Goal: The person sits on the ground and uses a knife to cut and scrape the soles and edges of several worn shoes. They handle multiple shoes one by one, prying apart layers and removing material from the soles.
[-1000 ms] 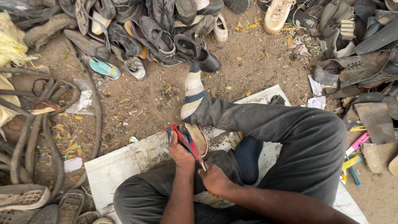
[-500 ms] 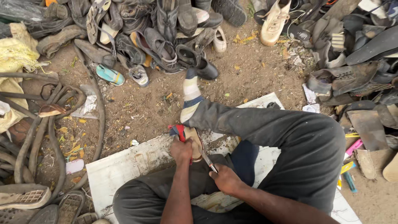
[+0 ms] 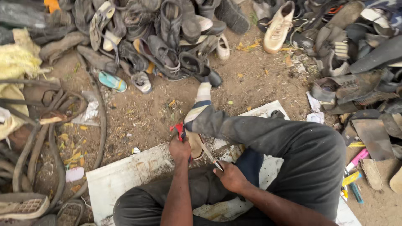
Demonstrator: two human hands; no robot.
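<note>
Sole (image 3: 195,144) lies under the left hand (image 3: 179,149), which grips a red tool (image 3: 180,130); the right hand (image 3: 229,175) pinches a blade (image 3: 208,153).

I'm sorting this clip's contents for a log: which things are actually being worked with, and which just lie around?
In use:
- left hand gripping a red-handled tool
- right hand holding a thin blade
- tan shoe sole between both hands
- white board beneath

Lying about:
- pile of dark shoes
- white sneaker
- turquoise sandal
- rubber strips
- yellow cloth
</note>
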